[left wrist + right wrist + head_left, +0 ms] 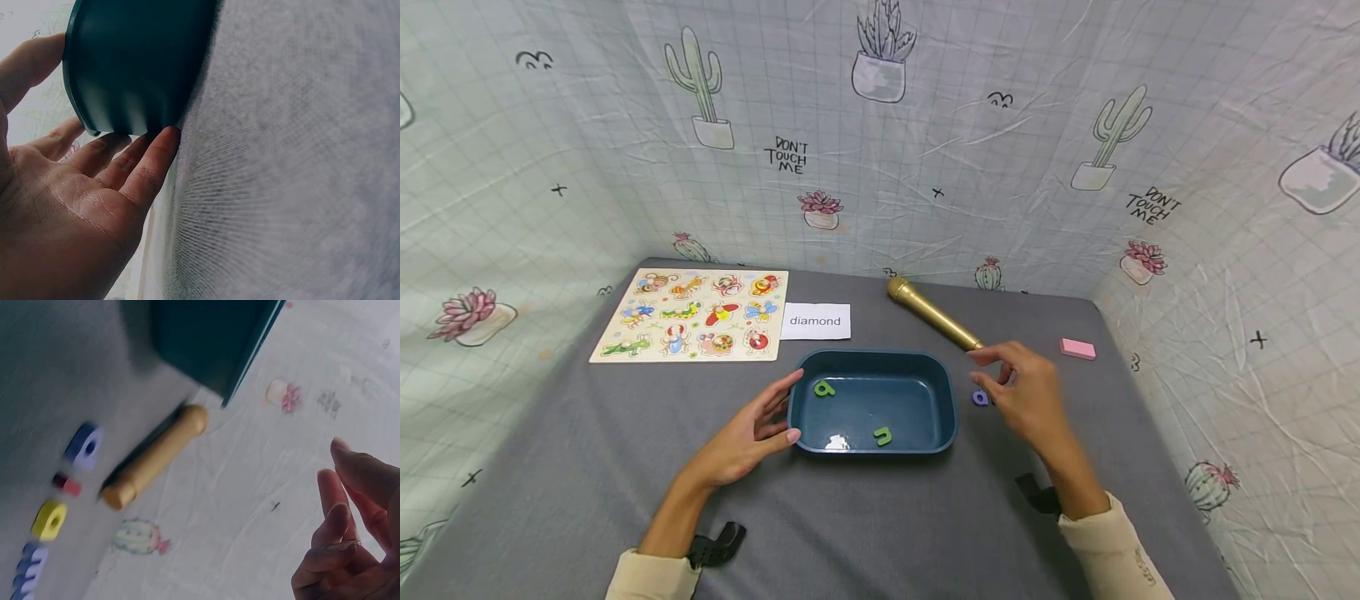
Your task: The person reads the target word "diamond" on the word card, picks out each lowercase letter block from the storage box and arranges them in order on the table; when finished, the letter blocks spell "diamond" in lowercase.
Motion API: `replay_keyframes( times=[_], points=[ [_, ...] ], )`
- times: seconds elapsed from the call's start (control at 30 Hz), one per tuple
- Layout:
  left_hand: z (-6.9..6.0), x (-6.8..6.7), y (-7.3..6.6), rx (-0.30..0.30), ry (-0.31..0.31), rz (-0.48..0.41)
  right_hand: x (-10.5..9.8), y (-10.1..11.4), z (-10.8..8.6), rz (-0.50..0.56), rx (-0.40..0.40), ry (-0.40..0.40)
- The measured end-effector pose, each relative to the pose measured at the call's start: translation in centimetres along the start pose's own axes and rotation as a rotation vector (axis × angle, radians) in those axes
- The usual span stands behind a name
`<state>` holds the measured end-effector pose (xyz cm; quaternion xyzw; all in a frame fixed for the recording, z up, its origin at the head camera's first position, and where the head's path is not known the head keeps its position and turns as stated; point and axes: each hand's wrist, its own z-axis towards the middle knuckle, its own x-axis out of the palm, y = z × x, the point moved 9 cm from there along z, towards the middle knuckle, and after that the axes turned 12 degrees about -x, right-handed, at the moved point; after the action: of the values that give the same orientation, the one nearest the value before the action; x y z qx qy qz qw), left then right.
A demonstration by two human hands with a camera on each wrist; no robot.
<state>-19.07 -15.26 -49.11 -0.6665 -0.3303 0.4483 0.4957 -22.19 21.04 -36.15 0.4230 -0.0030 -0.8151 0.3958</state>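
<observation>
A smooth, glossy plastic tray point(880, 404) with plastic-looking letters point(889, 436) stands on matt woven cloth point(880, 533), near a microphone point(934, 313) with a metallic sheen. Behind hangs a creased fabric curtain point(925, 167); the card point(816, 322) looks like matt paper.

Room to pass lay between gold microphone point(934, 315) and pink block point(1078, 349) — blue tray point(895, 404) obstructed the middle, left hand point(745, 442) blocking its left wall.

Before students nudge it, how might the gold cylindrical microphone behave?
The gold cylindrical microphone would probably roll, given its round body, perhaps curving because its head looks wider. The gray cloth beneath might slow it. Its straight shaft suggests stiffness.
</observation>
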Motion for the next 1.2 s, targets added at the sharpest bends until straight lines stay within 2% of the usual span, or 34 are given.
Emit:
replay_keyframes(
  times=[0.23, 0.8, 1.07, 1.2],
  points=[
    [0.0, 0.0, 0.1, -0.004, 0.000, 0.004, 1.7, 2.4, 0.6, 0.083, -0.055, 0.010],
    [0.0, 0.0, 0.1, 0.000, 0.002, 0.001, 7.3, 5.8, -0.2, 0.173, -0.071, 0.174],
    [0.0, 0.0, 0.1, -0.007, -0.005, 0.011, 10.2, 5.8, -0.7, 0.211, -0.014, 0.300],
    [0.0, 0.0, 0.0, -0.003, -0.005, 0.014, 11.6, 5.7, -0.9, 0.197, 0.006, 0.377]
  ],
)
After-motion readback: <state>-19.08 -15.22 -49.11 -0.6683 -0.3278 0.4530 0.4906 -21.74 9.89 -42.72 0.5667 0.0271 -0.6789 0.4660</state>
